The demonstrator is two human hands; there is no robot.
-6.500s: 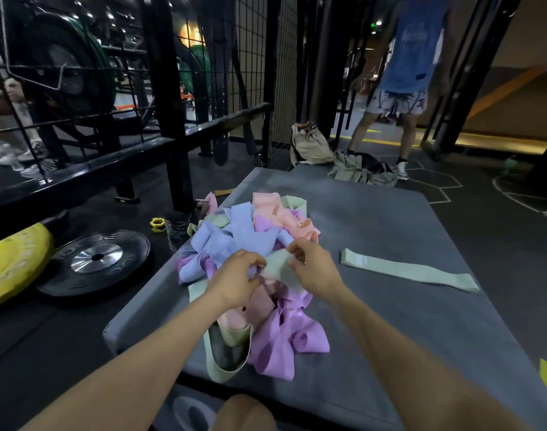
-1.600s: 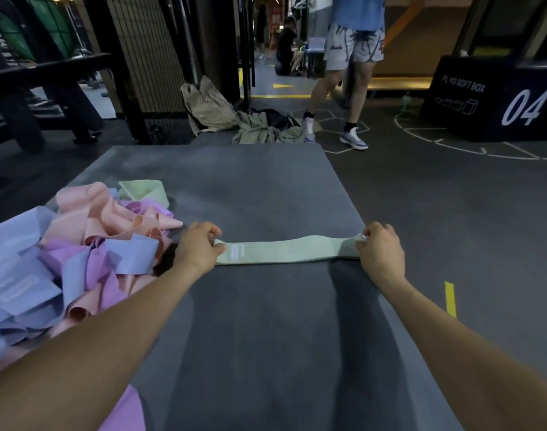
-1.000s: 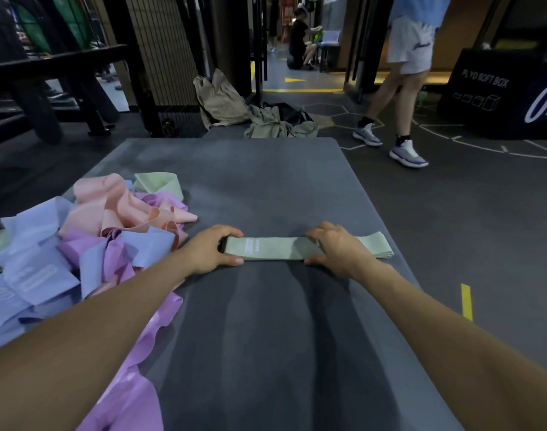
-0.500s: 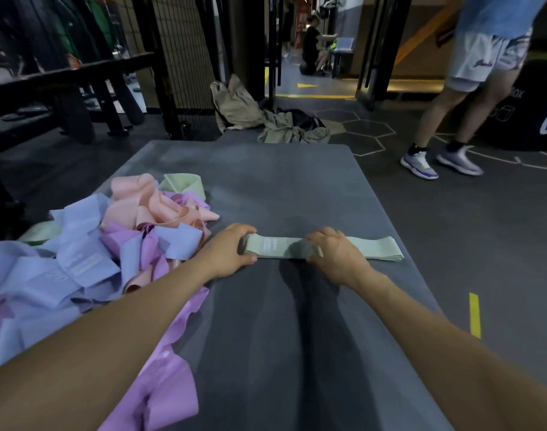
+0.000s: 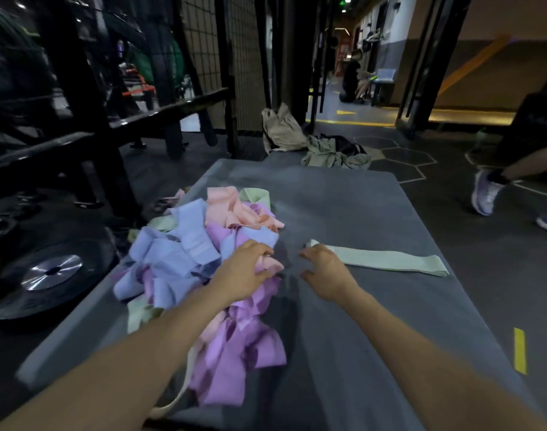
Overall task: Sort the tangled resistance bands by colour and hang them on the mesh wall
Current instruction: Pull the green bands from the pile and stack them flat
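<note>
My left hand (image 5: 245, 270) rests open on the tangled bands (image 5: 203, 262). My right hand (image 5: 323, 269) hovers open (holding nothing) beside the flat green band (image 5: 387, 263).

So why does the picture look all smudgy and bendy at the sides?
Head view: the camera was moving, so the left hand and the pile of bands are smeared; the wide lens bows the black rack posts and mat edges outward; the light is dim, with a bright glint on the weight plate.

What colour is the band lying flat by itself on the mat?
Pale green. The flat band shows clearly in the head view, right of the pile.
</note>
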